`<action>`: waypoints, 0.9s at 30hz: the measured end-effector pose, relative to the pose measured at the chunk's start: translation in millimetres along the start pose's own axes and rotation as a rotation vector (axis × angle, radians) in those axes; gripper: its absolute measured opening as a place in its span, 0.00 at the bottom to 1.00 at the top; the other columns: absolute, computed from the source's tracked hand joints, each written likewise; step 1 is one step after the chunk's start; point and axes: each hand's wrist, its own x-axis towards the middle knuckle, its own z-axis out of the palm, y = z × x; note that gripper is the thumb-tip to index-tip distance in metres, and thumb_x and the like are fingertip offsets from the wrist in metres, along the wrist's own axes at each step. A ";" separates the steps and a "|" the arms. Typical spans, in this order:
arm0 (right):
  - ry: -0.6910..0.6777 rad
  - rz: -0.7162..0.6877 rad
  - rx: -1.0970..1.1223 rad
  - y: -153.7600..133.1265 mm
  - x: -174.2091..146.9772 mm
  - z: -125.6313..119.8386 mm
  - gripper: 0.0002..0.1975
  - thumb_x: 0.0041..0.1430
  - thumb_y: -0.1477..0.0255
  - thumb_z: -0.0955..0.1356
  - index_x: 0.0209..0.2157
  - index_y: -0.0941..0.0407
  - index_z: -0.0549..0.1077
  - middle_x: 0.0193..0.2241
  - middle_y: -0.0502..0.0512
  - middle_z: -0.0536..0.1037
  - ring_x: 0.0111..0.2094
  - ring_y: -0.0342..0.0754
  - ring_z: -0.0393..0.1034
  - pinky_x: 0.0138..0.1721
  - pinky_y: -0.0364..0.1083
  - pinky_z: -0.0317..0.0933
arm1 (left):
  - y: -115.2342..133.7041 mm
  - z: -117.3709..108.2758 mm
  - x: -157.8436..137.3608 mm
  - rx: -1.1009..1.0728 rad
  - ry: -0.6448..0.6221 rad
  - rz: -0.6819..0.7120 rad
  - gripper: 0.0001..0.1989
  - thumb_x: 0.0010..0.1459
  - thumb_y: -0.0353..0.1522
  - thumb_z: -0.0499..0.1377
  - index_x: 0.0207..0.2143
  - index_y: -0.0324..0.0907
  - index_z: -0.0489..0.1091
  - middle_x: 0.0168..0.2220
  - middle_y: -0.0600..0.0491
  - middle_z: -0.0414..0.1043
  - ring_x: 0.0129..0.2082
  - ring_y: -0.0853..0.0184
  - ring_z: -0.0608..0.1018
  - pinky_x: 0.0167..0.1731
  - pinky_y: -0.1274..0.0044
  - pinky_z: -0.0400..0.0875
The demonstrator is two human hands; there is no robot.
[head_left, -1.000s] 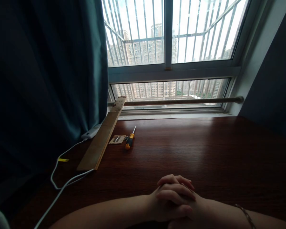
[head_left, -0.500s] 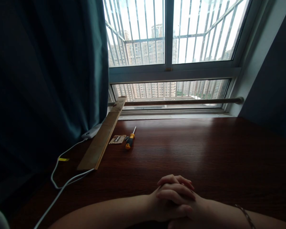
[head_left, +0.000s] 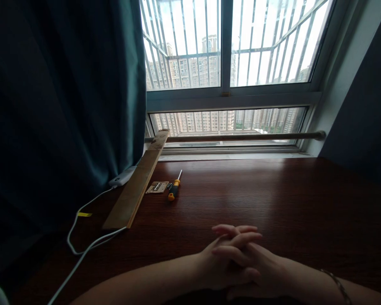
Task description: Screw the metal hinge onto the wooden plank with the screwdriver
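My left hand (head_left: 214,264) and my right hand (head_left: 262,269) are clasped over the front of the brown wooden table, their fingers laced together. No object shows in either one, though the palms are hidden between them. Farther off, to the left, lies a screwdriver (head_left: 173,190) with a yellow and black handle, its tip towards the window. Beside it are a few small dark pieces (head_left: 169,186) and a flat tan card (head_left: 157,187) with small items on it, too small to make out.
A long wooden plank (head_left: 133,192) runs up to the window rail (head_left: 241,137). Left of it are a white power strip (head_left: 122,177) and its white cable (head_left: 70,235) with a yellow tag. A dark blue curtain (head_left: 114,84) hangs at the left.
My clasped hands have shifted slightly, and their fingers now stretch out a little more. The things on the table stay where they were.
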 end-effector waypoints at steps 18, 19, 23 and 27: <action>0.573 0.802 1.271 96.0 173.8 44.8 0.11 0.54 0.66 0.67 0.27 0.60 0.68 0.25 0.53 0.74 0.26 0.41 0.70 0.32 0.43 0.65 | -109.1 -152.8 -22.2 1.036 0.089 -1.216 0.23 0.56 0.44 0.49 0.41 0.34 0.68 0.40 0.38 0.72 0.40 0.53 0.75 0.37 0.68 0.67; 0.606 0.815 1.279 99.5 186.2 55.9 0.12 0.53 0.65 0.67 0.26 0.60 0.68 0.23 0.52 0.73 0.26 0.41 0.69 0.32 0.42 0.64 | -113.5 -154.7 -25.7 1.038 0.078 -1.235 0.24 0.56 0.45 0.48 0.40 0.34 0.69 0.39 0.38 0.73 0.40 0.53 0.75 0.37 0.68 0.67; 0.634 0.797 1.315 107.9 211.4 88.4 0.19 0.50 0.56 0.67 0.25 0.60 0.69 0.24 0.52 0.72 0.29 0.42 0.67 0.34 0.42 0.61 | -127.1 -154.0 -32.8 1.038 -0.010 -1.281 0.26 0.54 0.47 0.49 0.39 0.33 0.71 0.38 0.37 0.74 0.39 0.52 0.76 0.34 0.68 0.69; 0.566 0.623 1.462 111.3 202.0 105.2 0.24 0.44 0.50 0.68 0.31 0.58 0.73 0.32 0.53 0.74 0.39 0.47 0.67 0.41 0.43 0.58 | -133.9 -149.6 -34.3 1.031 -0.058 -1.257 0.24 0.54 0.46 0.50 0.40 0.34 0.71 0.39 0.38 0.74 0.40 0.55 0.76 0.35 0.70 0.69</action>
